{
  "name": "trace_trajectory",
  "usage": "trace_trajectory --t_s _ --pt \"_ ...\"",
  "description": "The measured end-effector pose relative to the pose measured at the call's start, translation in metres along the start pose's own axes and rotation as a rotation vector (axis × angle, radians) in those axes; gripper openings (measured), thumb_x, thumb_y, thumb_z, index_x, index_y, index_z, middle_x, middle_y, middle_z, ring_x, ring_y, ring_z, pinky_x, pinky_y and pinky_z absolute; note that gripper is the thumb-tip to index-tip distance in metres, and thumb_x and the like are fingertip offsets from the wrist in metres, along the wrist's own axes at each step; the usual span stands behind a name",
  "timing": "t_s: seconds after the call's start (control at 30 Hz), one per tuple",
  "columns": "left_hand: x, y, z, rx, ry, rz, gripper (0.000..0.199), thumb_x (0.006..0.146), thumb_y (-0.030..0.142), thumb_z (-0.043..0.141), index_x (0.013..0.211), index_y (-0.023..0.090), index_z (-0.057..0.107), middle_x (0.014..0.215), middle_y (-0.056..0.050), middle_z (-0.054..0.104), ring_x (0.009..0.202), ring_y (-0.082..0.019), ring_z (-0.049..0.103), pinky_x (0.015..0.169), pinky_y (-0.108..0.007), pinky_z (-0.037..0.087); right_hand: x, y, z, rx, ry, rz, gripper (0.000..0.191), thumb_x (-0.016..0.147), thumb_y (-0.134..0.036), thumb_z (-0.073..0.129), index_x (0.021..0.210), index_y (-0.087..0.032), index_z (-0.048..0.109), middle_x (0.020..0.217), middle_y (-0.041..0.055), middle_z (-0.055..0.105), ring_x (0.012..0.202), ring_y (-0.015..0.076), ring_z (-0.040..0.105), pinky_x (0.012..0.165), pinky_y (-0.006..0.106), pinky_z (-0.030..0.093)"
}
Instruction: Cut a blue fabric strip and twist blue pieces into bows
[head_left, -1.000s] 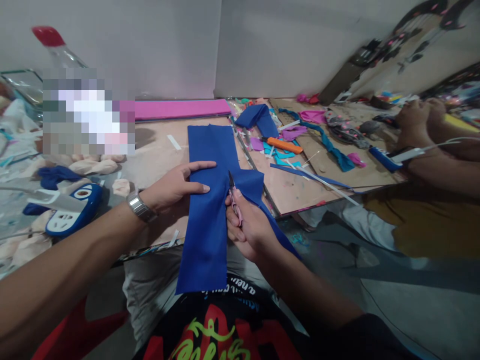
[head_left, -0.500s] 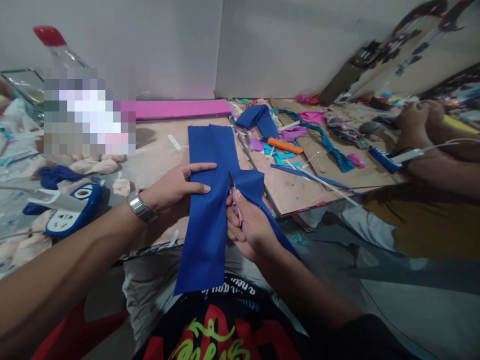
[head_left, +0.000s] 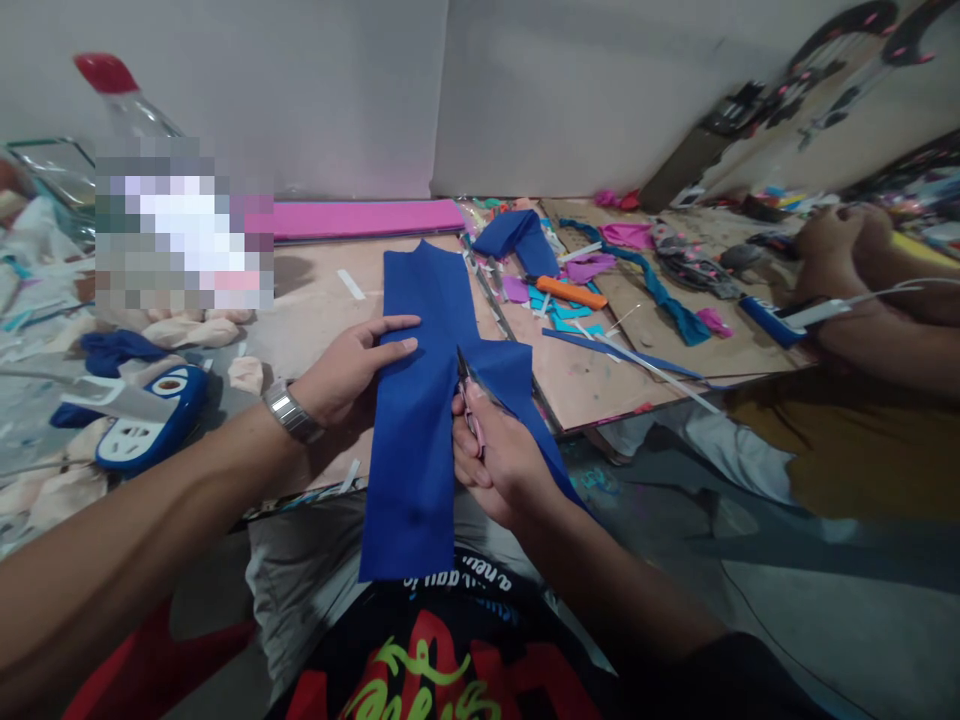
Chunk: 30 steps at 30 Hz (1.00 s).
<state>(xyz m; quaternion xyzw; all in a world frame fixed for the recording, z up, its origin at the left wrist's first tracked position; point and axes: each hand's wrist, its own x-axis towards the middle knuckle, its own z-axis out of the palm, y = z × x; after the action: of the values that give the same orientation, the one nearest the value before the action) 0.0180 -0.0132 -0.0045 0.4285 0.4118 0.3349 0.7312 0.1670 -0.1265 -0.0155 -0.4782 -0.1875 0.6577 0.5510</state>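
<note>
A long piece of blue fabric [head_left: 412,440] lies over the table edge and hangs down toward my lap, with a cut strip folded off to its right. My left hand [head_left: 364,365] grips the fabric's left edge, thumb and index finger on top and the other fingers hidden beneath. Wrapped round the pink handles of small scissors [head_left: 472,415], my right hand [head_left: 499,450] is at the fabric's right side. The dark blades point away from me, at the cut between the main piece and the strip.
Blue-and-white power strip [head_left: 150,425] and fabric bits lie at left, near a red-capped bottle [head_left: 109,75]. Behind is a pink folded stack [head_left: 367,218]. An orange cutter [head_left: 571,293] and scraps lie right of centre. Another person's arms [head_left: 862,290] rest at far right.
The fabric's lower end has shifted slightly right and its top edge has bunched up a little. My left hand has moved slightly up along the edge; the scissors have barely moved.
</note>
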Motion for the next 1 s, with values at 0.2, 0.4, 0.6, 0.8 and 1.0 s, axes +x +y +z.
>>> trace_trajectory --t_s 0.2,0.4,0.6,0.8,1.0 --pt "0.0008 0.0025 -0.0034 0.094 0.006 0.028 0.069 0.071 0.015 0.088 0.136 0.017 0.066 0.118 -0.010 0.076 0.090 -0.019 0.072 0.085 -0.031 0.061 -0.0002 -0.0016 -0.0001 0.020 -0.021 0.022 0.044 0.087 -0.063 0.070 0.086 -0.021 0.056 0.046 -0.0121 0.046 0.029 0.0030 0.026 0.032 0.017 0.018" --pt "-0.0014 0.0039 -0.0038 0.094 -0.050 0.001 0.071 0.069 0.015 0.087 0.137 0.017 0.067 0.115 -0.009 0.077 0.087 -0.018 0.072 0.082 -0.030 0.059 0.0008 -0.0021 0.0006 0.021 -0.017 0.017 0.043 0.087 -0.061 0.071 0.086 -0.021 0.055 0.046 -0.0123 0.046 0.029 0.0027 0.026 0.032 0.017 0.018" --pt "-0.0024 0.0041 -0.0043 0.084 -0.073 -0.022 0.070 0.069 0.015 0.087 0.136 0.016 0.068 0.111 -0.010 0.078 0.082 -0.018 0.072 0.079 -0.029 0.059 0.0007 -0.0022 0.0010 -0.002 -0.030 0.012 0.042 0.088 -0.061 0.070 0.085 -0.022 0.054 0.046 -0.0127 0.045 0.029 0.0024 0.025 0.032 0.017 0.018" --pt "-0.0021 0.0057 -0.0040 0.128 -0.057 -0.013 0.070 0.069 0.016 0.088 0.136 0.015 0.068 0.118 -0.010 0.077 0.085 -0.016 0.071 0.079 -0.026 0.058 0.0001 -0.0018 0.0008 0.003 -0.033 0.000 0.041 0.088 -0.059 0.070 0.086 -0.022 0.054 0.046 -0.0131 0.044 0.029 0.0024 0.025 0.032 0.016 0.018" --pt "-0.0011 0.0049 -0.0047 0.139 -0.053 -0.018 0.075 0.067 0.020 0.089 0.138 0.015 0.067 0.119 -0.010 0.077 0.087 -0.018 0.071 0.081 -0.029 0.058 0.0006 -0.0023 0.0006 -0.006 -0.033 0.004 0.040 0.089 -0.058 0.070 0.085 -0.021 0.054 0.046 -0.0130 0.044 0.029 0.0022 0.025 0.032 0.016 0.019"
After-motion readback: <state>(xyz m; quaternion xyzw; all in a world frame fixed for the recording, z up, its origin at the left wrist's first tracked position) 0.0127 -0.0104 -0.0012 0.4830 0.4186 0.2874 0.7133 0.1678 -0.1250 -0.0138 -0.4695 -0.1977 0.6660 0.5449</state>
